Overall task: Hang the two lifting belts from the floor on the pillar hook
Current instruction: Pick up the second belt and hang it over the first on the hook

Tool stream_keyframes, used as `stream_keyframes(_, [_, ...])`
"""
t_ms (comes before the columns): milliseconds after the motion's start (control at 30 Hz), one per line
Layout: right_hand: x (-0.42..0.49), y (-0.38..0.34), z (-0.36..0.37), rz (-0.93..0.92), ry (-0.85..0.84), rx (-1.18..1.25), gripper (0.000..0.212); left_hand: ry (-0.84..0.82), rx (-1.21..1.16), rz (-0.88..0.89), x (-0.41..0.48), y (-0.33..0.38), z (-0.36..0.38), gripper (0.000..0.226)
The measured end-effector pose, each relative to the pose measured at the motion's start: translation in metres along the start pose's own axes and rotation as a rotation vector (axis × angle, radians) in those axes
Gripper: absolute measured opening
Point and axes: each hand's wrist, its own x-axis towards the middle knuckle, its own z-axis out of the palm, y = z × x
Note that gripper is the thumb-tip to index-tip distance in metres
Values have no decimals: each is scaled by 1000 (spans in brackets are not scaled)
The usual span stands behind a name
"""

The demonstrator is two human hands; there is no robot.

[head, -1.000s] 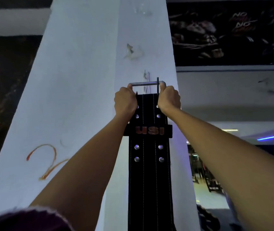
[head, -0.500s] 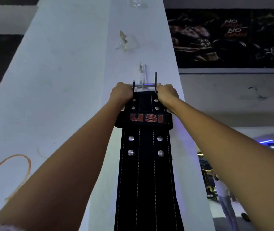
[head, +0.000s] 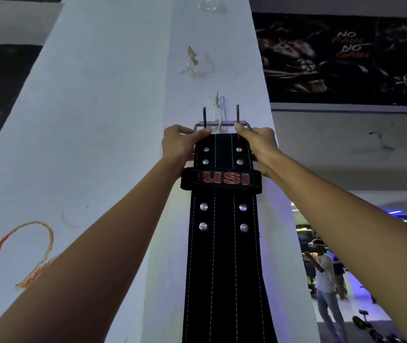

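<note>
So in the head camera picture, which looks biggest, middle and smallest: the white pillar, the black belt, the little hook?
1. pillar
2. belt
3. hook

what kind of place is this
Most likely a gym: a black lifting belt is being hung on a white pillar, a "No pain no gain" poster covers the wall, and what may be exercise equipment sits on the floor.

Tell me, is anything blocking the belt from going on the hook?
Nothing visible blocks it. The left hand and right hand hold the black belt by its top, and its metal buckle bar already sits right at the white hook on the pillar. Whether it has caught is unclear.
</note>
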Motion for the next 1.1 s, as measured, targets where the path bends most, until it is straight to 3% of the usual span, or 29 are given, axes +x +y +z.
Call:
stream_keyframes(233, [23,-13,-3,103,57,-113,29,-3,50,-216,16,20,13,30])
stream_keyframes(333, [18,-12,-3,54,69,-168,23,-42,76,-213,11,21,10,22])
stream_keyframes(400, [7,-7,-3,30,10,-223,31,-78,87,-177,1,19,3,20])
stream_keyframes(500, [-30,10,-8,53,-126,-143,56,-104,-33,-128,-35,9,-9,25])
stream_keyframes(667, [-138,49,-13,-47,-25,118,38,-13,-140,-8,-138,-48,-18,28])
stream_keyframes(733, [-188,70,-14,-31,3,124,48,3,-34,-27,-185,-80,-19,34])
stream_keyframes(967, [-318,111,-38,164,-54,-217,49,-86,99,-163,-324,-112,-35,40])
stream_keyframes(1033, [-330,104,-49,236,-102,-372,56,-100,282,-205,-331,-105,-40,51])
stream_keyframes(1100, [-335,82,-63,160,-88,-627,62,-66,507,-113,-333,-86,-48,61])
